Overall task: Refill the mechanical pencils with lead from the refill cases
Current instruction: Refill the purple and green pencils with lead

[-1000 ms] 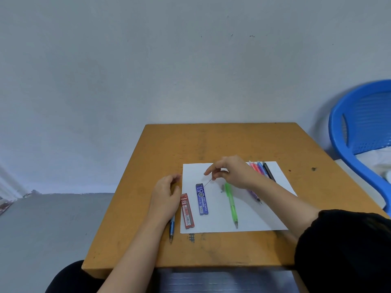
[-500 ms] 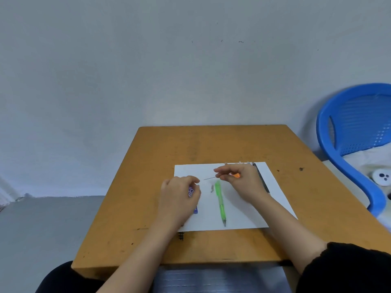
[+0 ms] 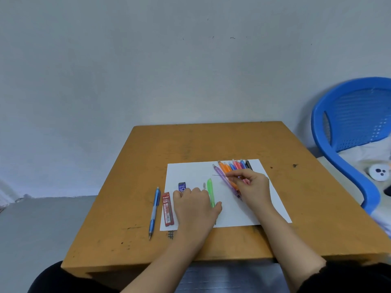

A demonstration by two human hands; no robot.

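Note:
On the white paper sheet (image 3: 190, 172) lies a green mechanical pencil (image 3: 210, 192), and my left hand (image 3: 195, 205) rests over its lower half, thumb against the barrel. The same hand covers most of a blue lead case (image 3: 182, 187). A red lead case (image 3: 167, 209) lies at the sheet's left edge, and a blue mechanical pencil (image 3: 154, 210) lies on the table beside it. My right hand (image 3: 251, 187) pinches a thin lead (image 3: 219, 176) that points left. It hovers over a row of several coloured pencils (image 3: 232, 168). A small grey cap (image 3: 204, 186) lies left of the green pencil's top.
The wooden table (image 3: 211, 142) stands against a grey wall. A blue plastic chair (image 3: 349, 132) is at the right, with white cloth and a small round white object (image 3: 379, 173) on its seat. My dark-clothed lap shows below the table's front edge.
My left hand has slid right from the lead cases onto the green pencil, uncovering the red case and blue pencil. My right hand, still pinching the lead, has shifted right over the coloured pencils.

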